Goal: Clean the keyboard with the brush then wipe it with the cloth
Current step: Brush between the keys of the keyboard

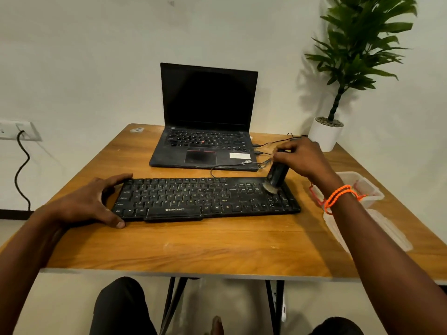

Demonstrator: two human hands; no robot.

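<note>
Head view: flat black full-size plastic keyboard [205,199] lying across the middle of the brown wood-grain bench [193,250], long side toward the viewer. Left hand [92,201] braced at the keyboard's left end, fingers spread and fairly straight, thumb along the near corner, fingertips by the far corner, nothing enclosed. Right hand [302,158] curled round the top of a dark cylindrical brush [278,175], held nearly upright, tilted slightly; pale bristles splayed against the keys at the keyboard's right end, over the number-pad area. Orange braided cord bracelet [341,195] round the right wrist. Behind the keyboard, open black laptop [208,117] with a dark screen, thin black cables [271,142] running from its right side. To the right of the keyboard, partly behind the right forearm, clear plastic container [362,187] with something reddish inside, too obscured to identify; beside it, nearer the viewer, a flat clear plastic lid [387,230]. At the far right corner, green leafy plant in a white round pot [325,135]. On the left wall, white socket plate [17,130] with a black cord plugged in and hanging down.
</note>
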